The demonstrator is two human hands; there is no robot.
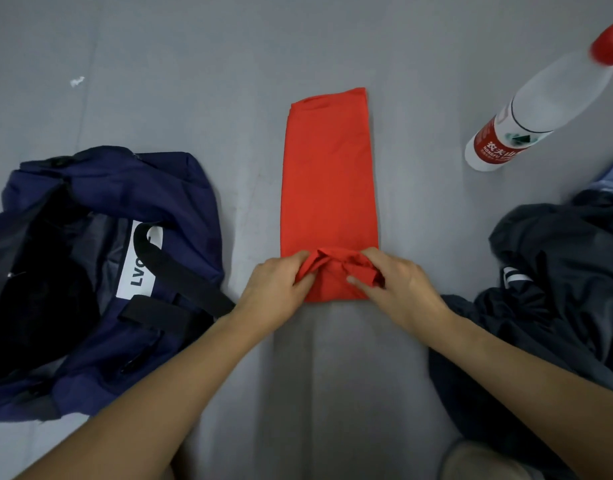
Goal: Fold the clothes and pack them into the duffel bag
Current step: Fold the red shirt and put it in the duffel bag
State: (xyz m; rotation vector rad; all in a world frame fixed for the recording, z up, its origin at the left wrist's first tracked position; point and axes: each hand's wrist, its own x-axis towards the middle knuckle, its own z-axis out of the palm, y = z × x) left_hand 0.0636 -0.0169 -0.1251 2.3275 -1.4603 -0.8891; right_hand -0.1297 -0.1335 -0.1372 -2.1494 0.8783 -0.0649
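Note:
A red garment [327, 174] lies folded into a long narrow strip on the grey surface, running away from me. Its near end is bunched up. My left hand [275, 289] pinches that bunched end from the left. On the right side, my right hand [391, 284] grips the same end, fingers curled into the cloth. A navy duffel bag [100, 271] with black straps and a white label sits open at the left, its dark inside showing. It lies a short way from the red strip.
A pile of dark clothes [554, 289] lies at the right, close to my right forearm. A plastic water bottle [526, 112] with a red cap stands at the far right. A small white scrap [77, 80] lies at the far left.

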